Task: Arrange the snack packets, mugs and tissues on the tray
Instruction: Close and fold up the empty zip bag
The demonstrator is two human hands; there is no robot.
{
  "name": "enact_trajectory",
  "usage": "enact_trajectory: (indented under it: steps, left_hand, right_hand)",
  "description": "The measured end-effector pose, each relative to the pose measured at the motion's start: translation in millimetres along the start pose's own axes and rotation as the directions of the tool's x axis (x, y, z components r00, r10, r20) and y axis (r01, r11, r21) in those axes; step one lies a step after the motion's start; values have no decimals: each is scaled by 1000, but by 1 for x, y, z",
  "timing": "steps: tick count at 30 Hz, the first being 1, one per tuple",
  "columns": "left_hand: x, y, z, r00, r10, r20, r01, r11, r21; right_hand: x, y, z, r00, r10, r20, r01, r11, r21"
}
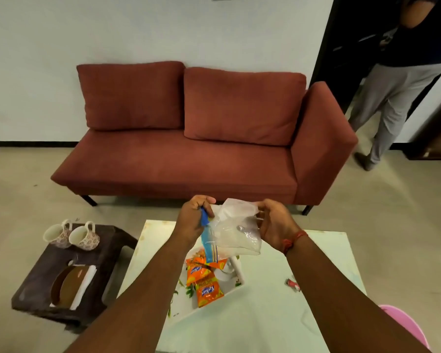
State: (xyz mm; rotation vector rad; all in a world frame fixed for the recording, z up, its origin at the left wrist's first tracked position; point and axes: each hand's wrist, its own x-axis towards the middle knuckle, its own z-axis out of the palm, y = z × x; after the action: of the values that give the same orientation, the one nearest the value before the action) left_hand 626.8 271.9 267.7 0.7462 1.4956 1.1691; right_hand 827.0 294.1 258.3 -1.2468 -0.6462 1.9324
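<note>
Both hands' fingers, left hand (192,216) and right hand (275,220), pinch a clear bag (236,229) above the tray's (236,282) orange "Kurkure" packets (206,282).

Soft, even indoor light with faint shadows; mild glare on the glossy white worktop (278,301). Wide-angle distortion bends the edges, and detail is slightly soft throughout.

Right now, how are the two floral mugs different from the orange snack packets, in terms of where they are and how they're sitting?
The floral mugs lie tipped on their sides on the dark stool; the orange snack packets lie flat on the white tray on the table. The mugs sit side by side, apart from the tray; the packets overlap each other. The mugs are pale with a flower pattern, the packets bright orange. Neither is being touched: both hands, left hand and right hand, hold a clear plastic bag.
</note>
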Motion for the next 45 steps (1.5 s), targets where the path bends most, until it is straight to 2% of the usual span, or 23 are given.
enact_trajectory:
  steps: [3, 5, 9, 11, 14, 16, 17, 19, 21, 22, 25, 27, 31, 33, 35, 37, 40, 42, 45]
  left_hand:
    - [-10, -12, 12, 998, 57, -23, -54, 994, 91]
    - [-15, -21, 19, 997, 75, -33, -70, 990, 122]
    - [-31, -38, 22, 996, 15, -89, -6, 995, 97]
    - [-39, -47, 16, 994, -58, -91, 63, 997, 54]
    - [-52, -51, 13, 981, -190, 40, 194, 958, -212]
    - [-54, -50, 15, 955, -260, 143, 286, 935, -210]
    - [-53, -49, 18, 944, -277, 179, 302, 944, -130]
    - [-51, -47, 24, 945, -257, 203, 220, 958, 186]
    - [-49, -51, 31, 964, -172, 201, 42, 849, 527]
    - [-48, -56, 35, 971, -128, 203, -28, 780, 625]
    - [-55, -72, 51, 972, 8, 235, -184, 647, 740]
    - [-61, -80, 64, 966, 59, 252, -240, 576, 782]
    - [-79, -84, 98, 929, 133, 345, -364, 492, 791]
    - [-81, -84, 117, 898, 182, 400, -435, 503, 747]
    - [-78, -83, 142, 898, 137, 418, -416, 575, 704]
    - [-75, -80, 169, 926, -7, 378, -263, 707, 656]
    - [-77, -93, 226, 888, -262, 377, 81, 898, 432]
    - [-83, -107, 266, 864, -318, 391, 215, 935, 283]
    - [-92, -127, 337, 845, -356, 400, 267, 928, 261]
  right_hand:
    - [-5, 4, -17, 975, 189, 118, -175, 978, -114]
    - [-9, 10, -24, 965, 202, 170, -166, 965, -201]
    - [-10, 24, -30, 982, 136, 128, -100, 961, -258]
    - [-11, 30, -33, 994, 65, 84, -32, 937, -348]
    - [-16, 35, -38, 993, -109, 54, 120, 794, -596]
    - [-19, 38, -39, 973, -219, 69, 194, 627, -754]
    - [-19, 40, -40, 964, -253, 87, 216, 545, -810]
    - [-17, 48, -41, 953, -286, 95, 216, 428, -878]
    - [-19, 56, -44, 949, -306, 74, 182, 344, -921]
    - [-23, 59, -46, 948, -314, 57, 160, 311, -937]
    - [-44, 67, -49, 941, -337, 18, 120, 285, -951]
    - [-56, 72, -51, 930, -367, -3, 99, 259, -961]
    - [-69, 78, -57, 878, -479, -18, 66, 160, -985]
    - [-69, 79, -65, 827, -562, 15, 109, 135, -985]
    - [-70, 74, -81, 807, -589, 29, 155, 164, -974]
    - [-71, 67, -102, 835, -549, 33, 179, 215, -960]
    - [-74, 56, -150, 867, -497, 33, 211, 307, -928]
    - [-73, 51, -188, 871, -491, -10, 210, 392, -896]
    - [-77, 43, -261, 880, -467, -91, 165, 479, -862]
